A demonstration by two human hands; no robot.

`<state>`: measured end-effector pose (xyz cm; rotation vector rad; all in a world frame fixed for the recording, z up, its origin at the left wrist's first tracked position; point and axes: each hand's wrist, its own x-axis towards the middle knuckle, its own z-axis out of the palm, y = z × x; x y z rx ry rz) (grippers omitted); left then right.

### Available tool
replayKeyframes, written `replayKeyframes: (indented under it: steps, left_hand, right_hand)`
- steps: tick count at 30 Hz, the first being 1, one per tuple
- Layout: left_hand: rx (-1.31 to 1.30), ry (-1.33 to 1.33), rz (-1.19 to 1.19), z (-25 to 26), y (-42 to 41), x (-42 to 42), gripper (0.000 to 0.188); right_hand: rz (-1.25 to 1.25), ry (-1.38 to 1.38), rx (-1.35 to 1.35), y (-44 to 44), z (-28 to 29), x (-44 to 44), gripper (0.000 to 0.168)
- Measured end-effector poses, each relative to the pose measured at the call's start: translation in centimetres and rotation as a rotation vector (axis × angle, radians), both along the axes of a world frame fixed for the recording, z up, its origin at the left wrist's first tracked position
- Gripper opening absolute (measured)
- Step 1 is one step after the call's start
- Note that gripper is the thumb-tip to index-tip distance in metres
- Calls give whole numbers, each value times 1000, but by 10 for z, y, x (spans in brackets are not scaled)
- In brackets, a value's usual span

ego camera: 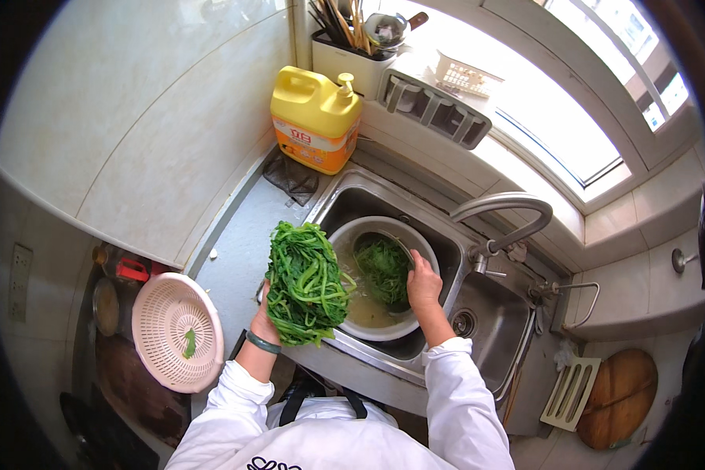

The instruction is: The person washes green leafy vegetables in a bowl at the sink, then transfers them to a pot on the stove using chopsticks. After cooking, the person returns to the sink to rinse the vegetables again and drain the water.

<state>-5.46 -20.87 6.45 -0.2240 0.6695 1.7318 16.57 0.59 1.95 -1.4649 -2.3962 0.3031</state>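
My left hand (pixel 264 317) holds up a large bundle of wet leafy greens (pixel 308 282) at the sink's left edge; the greens hide most of its fingers. My right hand (pixel 423 282) grips the rim of a round strainer or bowl (pixel 400 242), tilted inside a large pale basin (pixel 352 330). More greens (pixel 382 270) lie in the strainer or bowl, and cloudy water (pixel 361 308) fills part of the basin. The basin stands in the left bowl of a steel sink (pixel 352 183). To the left, a pink plastic colander (pixel 153 364) holds one green leaf (pixel 189 343).
A steel faucet (pixel 511 202) arches behind the right sink bowl (pixel 487 346). At the back left stand a yellow detergent jug (pixel 314 117) and a dark mesh strainer bag (pixel 292 178). A slotted rack (pixel 571 393) and round wooden board (pixel 620 399) are at right.
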Motion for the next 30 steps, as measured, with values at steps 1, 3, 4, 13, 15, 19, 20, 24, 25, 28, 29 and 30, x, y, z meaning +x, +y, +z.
replayKeyframes:
  steps: [1,3,4,13,15,19,20,24,25,28,29,30]
  left_hand:
    - [12,-3,-9,1,1,-1,45]
    - [25,-10,-17,1,-2,-4,44]
    - [38,-15,-42,1,1,-4,44]
    - [74,-22,-89,2,9,-9,40]
    - [93,-24,-114,6,14,-7,40]
    - [149,-35,-161,14,22,-6,38]
    - [145,-25,-161,16,22,-3,38]
    - [161,-3,-148,22,28,-1,39]
    - [166,1,-146,24,29,-1,39]
    - [168,19,-138,29,29,0,39]
    - [167,22,-132,29,29,1,39]
    - [169,26,-131,30,29,1,39]
  right_hand:
    - [-13,9,-9,1,-14,-3,44]
    - [-238,40,-376,4,-37,0,41]
    - [-265,141,-445,13,-64,16,37]
    - [-86,50,-304,10,-20,13,39]
    - [33,-30,-173,9,17,10,44]
    - [272,-89,203,-5,65,5,45]
    - [329,-94,280,-5,70,8,45]
    - [352,-70,463,1,93,24,44]
    - [337,-35,473,4,100,27,45]
    - [292,44,409,4,129,33,51]
    - [280,64,393,2,138,34,53]
    - [249,64,346,1,144,34,53]
